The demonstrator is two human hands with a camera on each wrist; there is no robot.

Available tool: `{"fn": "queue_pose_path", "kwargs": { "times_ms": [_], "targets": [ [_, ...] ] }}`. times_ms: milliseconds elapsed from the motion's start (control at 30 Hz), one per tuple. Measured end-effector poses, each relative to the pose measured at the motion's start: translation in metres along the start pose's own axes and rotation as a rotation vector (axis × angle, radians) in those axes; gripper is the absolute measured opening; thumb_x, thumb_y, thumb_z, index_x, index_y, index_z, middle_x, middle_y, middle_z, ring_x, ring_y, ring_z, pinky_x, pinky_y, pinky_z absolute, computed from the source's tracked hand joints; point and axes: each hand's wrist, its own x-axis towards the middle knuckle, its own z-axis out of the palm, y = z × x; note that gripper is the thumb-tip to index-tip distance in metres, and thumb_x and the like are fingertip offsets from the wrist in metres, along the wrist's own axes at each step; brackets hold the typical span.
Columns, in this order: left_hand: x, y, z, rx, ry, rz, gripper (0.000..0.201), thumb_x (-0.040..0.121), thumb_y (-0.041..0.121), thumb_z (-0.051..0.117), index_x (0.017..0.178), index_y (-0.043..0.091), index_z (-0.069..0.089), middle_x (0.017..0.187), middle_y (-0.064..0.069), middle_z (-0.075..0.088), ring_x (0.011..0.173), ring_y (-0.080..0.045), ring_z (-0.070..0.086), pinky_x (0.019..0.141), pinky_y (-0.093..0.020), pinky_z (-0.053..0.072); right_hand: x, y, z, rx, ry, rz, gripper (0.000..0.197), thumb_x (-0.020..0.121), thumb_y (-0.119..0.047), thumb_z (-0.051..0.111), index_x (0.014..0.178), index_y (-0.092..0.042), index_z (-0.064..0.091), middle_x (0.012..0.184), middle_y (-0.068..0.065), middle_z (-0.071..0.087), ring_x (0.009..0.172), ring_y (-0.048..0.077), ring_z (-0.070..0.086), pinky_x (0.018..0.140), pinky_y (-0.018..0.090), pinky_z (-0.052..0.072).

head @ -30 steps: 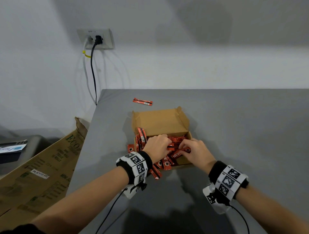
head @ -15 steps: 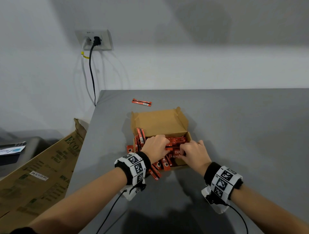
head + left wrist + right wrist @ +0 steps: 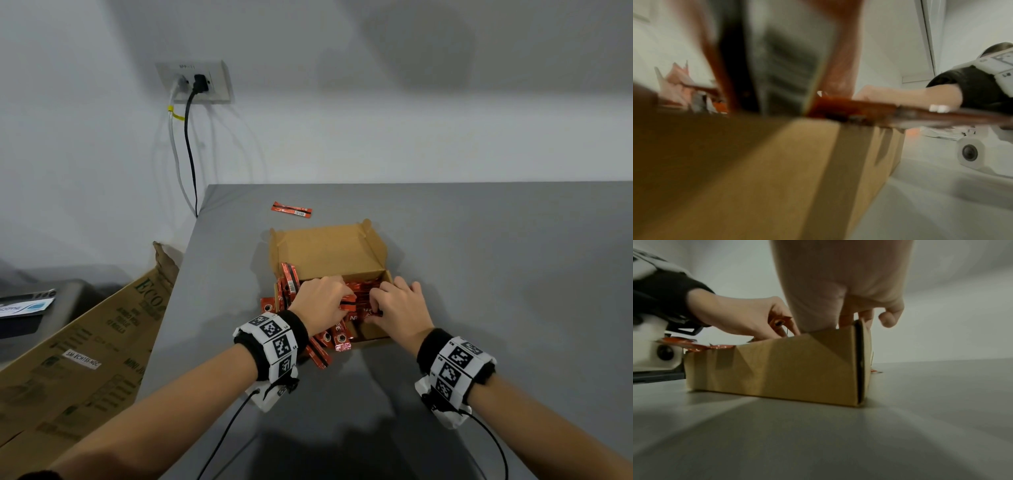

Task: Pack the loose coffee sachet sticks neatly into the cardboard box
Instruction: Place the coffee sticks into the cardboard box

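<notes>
An open brown cardboard box (image 3: pixel 329 253) stands mid-table with its lid flaps up. Red coffee sachet sticks (image 3: pixel 359 291) fill its near half, and several spill over its near-left edge (image 3: pixel 325 339). My left hand (image 3: pixel 322 305) reaches in from the left and pinches sachets; in the right wrist view its fingers (image 3: pixel 777 322) hold a red stick above the box wall (image 3: pixel 777 366). My right hand (image 3: pixel 397 308) curls over the sachets at the box's right side, fingers dipped inside (image 3: pixel 863 316). One loose sachet (image 3: pixel 292 209) lies beyond the box.
The grey table (image 3: pixel 496 274) ends at a left edge, where a large flattened carton (image 3: pixel 85 342) leans below it. A wall socket (image 3: pixel 195 82) with two cables hangs on the back wall. Cables trail from both wristbands toward me.
Both hands have shifted slightly deeper over the sachets in the box, the right hand moving a little toward the box's right wall. The box and the far sachet have not moved.
</notes>
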Motion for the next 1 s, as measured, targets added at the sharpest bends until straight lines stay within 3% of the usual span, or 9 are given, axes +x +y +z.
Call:
{"fn": "queue_pose_path", "kwargs": {
  "times_ms": [67,133,200,300,467,667,867,1000],
  "targets": [
    [-0.001,0.003,-0.002,0.037,-0.022,0.032,0.022,0.091,0.025,0.053,0.104,0.017,0.069,0.110,0.000,0.059,0.089,-0.020,0.061,0.077,-0.034,0.050,0.000,0.000,-0.001,0.004,0.021,0.003,0.035,0.061,-0.037,0.081,0.083,-0.018,0.061,0.082,-0.002,0.068,0.082,0.026,0.055,0.069,0.035,0.031],
    [0.000,0.006,-0.003,0.080,-0.058,0.034,0.022,0.092,0.026,0.052,0.098,0.015,0.070,0.105,-0.002,0.059,0.084,-0.021,0.060,0.072,-0.032,0.049,0.000,0.000,-0.001,-0.006,-0.005,-0.004,0.039,0.077,-0.036,0.069,0.108,-0.018,0.054,0.104,0.000,0.067,0.100,0.026,0.052,0.079,0.037,0.030],
    [0.002,0.007,-0.003,0.106,-0.072,0.041,0.023,0.092,0.029,0.052,0.096,0.014,0.068,0.102,-0.003,0.059,0.083,-0.021,0.060,0.070,-0.033,0.048,-0.001,0.000,-0.001,0.003,-0.006,-0.007,0.041,0.082,-0.037,0.063,0.116,-0.019,0.048,0.113,-0.002,0.064,0.106,0.024,0.050,0.083,0.037,0.029],
    [0.003,0.009,0.000,0.141,-0.066,0.066,0.021,0.092,0.026,0.052,0.104,0.014,0.064,0.104,-0.003,0.059,0.087,-0.023,0.061,0.070,-0.034,0.048,0.000,0.000,-0.003,0.016,-0.013,-0.019,0.037,0.082,-0.037,0.064,0.112,-0.019,0.052,0.110,-0.001,0.065,0.103,0.025,0.053,0.081,0.036,0.029],
    [0.003,0.009,0.004,0.159,-0.055,0.075,0.023,0.091,0.016,0.053,0.114,0.014,0.058,0.107,-0.003,0.059,0.091,-0.025,0.061,0.073,-0.035,0.050,-0.001,0.001,-0.002,0.011,-0.051,-0.014,0.039,0.064,-0.036,0.080,0.091,-0.014,0.062,0.081,0.002,0.071,0.078,0.027,0.066,0.065,0.029,0.030],
    [-0.001,0.008,0.006,0.167,-0.102,0.070,0.025,0.089,0.007,0.050,0.110,0.011,0.063,0.107,-0.005,0.058,0.092,-0.026,0.060,0.076,-0.038,0.050,-0.001,0.008,-0.013,-0.003,-0.111,-0.037,0.030,0.084,-0.038,0.061,0.106,-0.018,0.056,0.104,0.000,0.065,0.103,0.022,0.056,0.081,0.031,0.033],
    [-0.001,0.004,0.011,0.133,-0.105,0.034,0.022,0.086,0.005,0.051,0.102,0.008,0.067,0.102,-0.006,0.060,0.091,-0.026,0.059,0.075,-0.039,0.051,-0.006,0.013,-0.020,-0.055,-0.148,-0.007,0.017,0.088,-0.031,0.055,0.102,-0.023,0.062,0.106,-0.005,0.064,0.106,0.019,0.047,0.074,0.031,0.021],
    [0.002,0.002,0.013,0.105,-0.076,0.017,0.018,0.090,0.012,0.052,0.101,0.008,0.065,0.099,-0.005,0.061,0.089,-0.026,0.061,0.073,-0.038,0.051,-0.005,0.012,-0.019,-0.013,-0.125,0.007,0.015,0.089,-0.028,0.054,0.097,-0.021,0.064,0.105,-0.004,0.062,0.103,0.020,0.047,0.075,0.032,0.022]
  ]
}}
